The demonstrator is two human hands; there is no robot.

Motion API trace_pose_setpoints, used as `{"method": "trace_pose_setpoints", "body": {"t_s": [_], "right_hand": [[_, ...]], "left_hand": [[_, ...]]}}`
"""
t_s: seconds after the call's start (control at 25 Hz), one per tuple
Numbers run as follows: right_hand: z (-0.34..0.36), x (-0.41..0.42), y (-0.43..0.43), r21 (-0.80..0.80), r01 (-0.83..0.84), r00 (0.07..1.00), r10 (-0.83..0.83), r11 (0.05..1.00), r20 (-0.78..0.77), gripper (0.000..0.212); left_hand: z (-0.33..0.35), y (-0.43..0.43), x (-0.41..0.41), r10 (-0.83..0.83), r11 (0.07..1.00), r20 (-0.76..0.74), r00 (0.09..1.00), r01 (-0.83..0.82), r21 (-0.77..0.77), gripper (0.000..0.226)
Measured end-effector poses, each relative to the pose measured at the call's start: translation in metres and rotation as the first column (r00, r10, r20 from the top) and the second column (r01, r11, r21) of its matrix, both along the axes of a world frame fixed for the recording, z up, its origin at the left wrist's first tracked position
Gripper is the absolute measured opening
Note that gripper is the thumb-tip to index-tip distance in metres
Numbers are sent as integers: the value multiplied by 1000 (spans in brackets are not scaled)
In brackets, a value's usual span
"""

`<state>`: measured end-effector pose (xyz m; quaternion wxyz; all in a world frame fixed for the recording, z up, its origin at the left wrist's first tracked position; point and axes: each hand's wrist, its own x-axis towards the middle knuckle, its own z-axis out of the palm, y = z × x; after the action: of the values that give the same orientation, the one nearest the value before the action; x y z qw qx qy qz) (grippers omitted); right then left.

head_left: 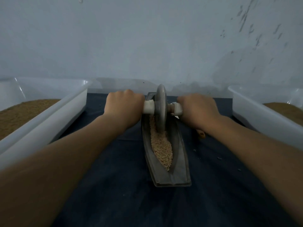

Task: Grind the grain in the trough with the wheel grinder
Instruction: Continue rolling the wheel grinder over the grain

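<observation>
**Left hand (123,104) and right hand (198,108) clenched on the wheel grinder (161,108)**

Both my forearms reach out from the near edge over the bench (123,185), which is covered in dark blue cloth. Between them a long, boat-shaped grey trough (181,161) lies on the cloth, pointing straight away from me. Its flat lip is nearest to me. Pale grain (161,148) fills the groove from about the middle up to the wheel. A few loose specks (219,158) lie on the cloth to the right of the trough.

Toward the far end, the wheel grinder stands upright on its edge in the groove, with its lower rim sunk in the grain. A white handle sticks out from each side of it. My left hand is wrapped around the left handle (148,108) and my right hand around the right handle (177,109), knuckles up. A small tan thing (202,134) shows under my right wrist; I cannot tell what it is.

A white tub stands at each side of the bench, well apart from the trough. The left tub (49,115) and the right tub (262,118) each hold brown meal (21,113). Behind everything is a pale wall (147,38), scuffed at the upper right.
</observation>
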<state>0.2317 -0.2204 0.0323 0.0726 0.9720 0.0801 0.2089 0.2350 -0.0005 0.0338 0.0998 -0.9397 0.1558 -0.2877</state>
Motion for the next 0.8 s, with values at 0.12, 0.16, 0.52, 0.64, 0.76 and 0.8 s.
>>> {"method": "trace_pose_setpoints", "body": {"t_s": [0.12, 0.16, 0.52, 0.64, 0.76, 0.8], "right_hand": [[-17, -25, -20, -37, -132, 986, 135, 991, 100, 33], [-19, -33, -24, -54, -156, 981, 161, 986, 111, 36], [7, -54, -17, 1, -137, 985, 136, 991, -104, 31], [17, -57, -18, 147, -102, 949, 141, 984, -283, 39], [31, -55, -16, 158, -72, 930, 124, 985, -346, 44], [34, -53, -15, 107, -76, 936, 108, 991, -336, 39]], "left_hand": [[-2, 25, -17, -149, 988, -93, 984, 151, 16, 18], [0, 34, -24, -172, 985, -177, 969, 173, -8, 20], [34, 44, -38, -199, 974, -577, 792, 223, -31, 23], [37, 43, -32, -224, 971, -488, 844, 233, -41, 29], [25, 32, -24, -193, 980, -437, 879, 196, -38, 35], [21, 29, -21, -168, 985, -439, 882, 171, -33, 33]]}}
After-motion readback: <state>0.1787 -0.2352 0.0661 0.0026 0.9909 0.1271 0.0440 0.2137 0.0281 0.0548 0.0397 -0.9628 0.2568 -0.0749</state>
